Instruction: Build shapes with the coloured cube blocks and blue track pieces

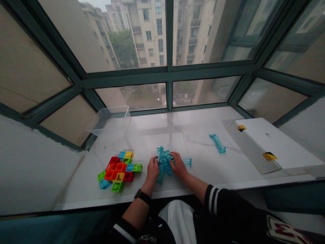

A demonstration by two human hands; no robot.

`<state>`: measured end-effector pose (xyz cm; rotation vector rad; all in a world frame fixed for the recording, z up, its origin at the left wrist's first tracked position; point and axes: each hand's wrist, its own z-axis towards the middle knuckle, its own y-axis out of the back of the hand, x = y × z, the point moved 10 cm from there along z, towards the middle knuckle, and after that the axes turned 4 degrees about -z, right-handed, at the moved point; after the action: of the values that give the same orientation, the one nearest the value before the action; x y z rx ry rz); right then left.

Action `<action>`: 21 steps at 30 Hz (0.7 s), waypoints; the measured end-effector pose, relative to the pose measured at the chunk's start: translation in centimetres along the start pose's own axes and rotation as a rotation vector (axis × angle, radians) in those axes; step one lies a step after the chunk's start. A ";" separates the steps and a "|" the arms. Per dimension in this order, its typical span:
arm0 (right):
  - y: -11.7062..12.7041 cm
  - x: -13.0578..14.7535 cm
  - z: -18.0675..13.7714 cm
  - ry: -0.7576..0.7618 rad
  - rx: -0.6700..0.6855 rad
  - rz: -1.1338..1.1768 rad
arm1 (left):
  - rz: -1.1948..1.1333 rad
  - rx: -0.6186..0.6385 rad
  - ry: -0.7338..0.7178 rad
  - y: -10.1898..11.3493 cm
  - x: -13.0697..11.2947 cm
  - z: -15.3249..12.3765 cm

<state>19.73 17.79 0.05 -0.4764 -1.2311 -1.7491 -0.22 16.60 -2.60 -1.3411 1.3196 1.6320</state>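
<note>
Between my two hands lies a pile of translucent blue track pieces (166,162) that look like toy marble-run parts, on the white sill near its front edge. My left hand (152,169) has its fingers closed on the left side of the pile. From the right, my right hand (178,165) reaches over the pile with curled fingers that grip a blue piece. One curved piece sticks out to the right behind this hand. Exactly which piece each hand holds is hard to make out.
Left of my hands sits a cluster of red, yellow, green and blue cube blocks (119,171). A clear plastic bin (110,122) stands at the back left. Apart at the right lies a single blue track piece (218,144), near a white box (276,145). Windows (169,76) enclose the sill.
</note>
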 end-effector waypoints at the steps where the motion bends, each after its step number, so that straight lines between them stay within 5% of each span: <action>1: -0.1 -0.1 -0.1 -0.001 0.004 0.006 | 0.007 0.005 -0.004 0.0 -0.2 -0.1; 9: 0.2 0.0 -0.1 -0.002 0.006 0.012 | 0.032 0.015 -0.022 0.9 -2.3 -1.0; 21: 0.2 1.5 0.3 0.036 0.030 0.030 | 0.071 0.033 -0.287 0.1 -5.4 -1.4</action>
<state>19.10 17.39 1.42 -0.4419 -1.2172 -1.7048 1.64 15.85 2.57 -1.0054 1.2268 1.7666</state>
